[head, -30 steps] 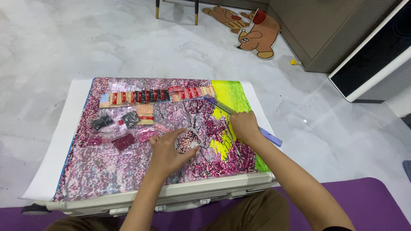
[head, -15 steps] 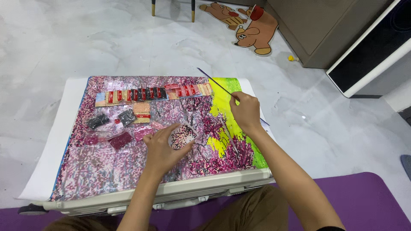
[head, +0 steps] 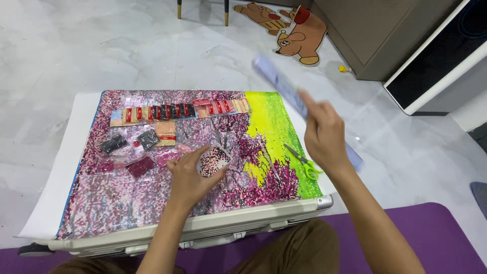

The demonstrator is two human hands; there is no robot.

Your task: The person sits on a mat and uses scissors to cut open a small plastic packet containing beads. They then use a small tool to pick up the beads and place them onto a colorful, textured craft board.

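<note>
A diamond-painting canvas (head: 127, 203), mostly pink with a yellow-green right side, lies on a white suitcase (head: 253, 220) in front of me. My left hand (head: 190, 175) holds a small white tray of dark red beads (head: 214, 160) over the canvas. My right hand (head: 324, 134) is raised above the canvas's right edge and grips a long pale-blue ruler (head: 281, 83), blurred by motion. Green-handled scissors (head: 304, 163) and a thin pen tool (head: 269, 161) rest on the yellow-green area below that hand.
Small bead bags in black, red and pink (head: 127, 149) and a row of red and black packets (head: 162, 111) lie on the canvas's upper left. A cartoon bear cutout (head: 299, 35) lies on the marble floor. A cabinet stands at upper right, a purple mat (head: 431, 233) under me.
My right hand has lifted off the canvas and swung the ruler upward. The scissors and pen tool have come into view. My left hand with the bead tray has barely moved.
</note>
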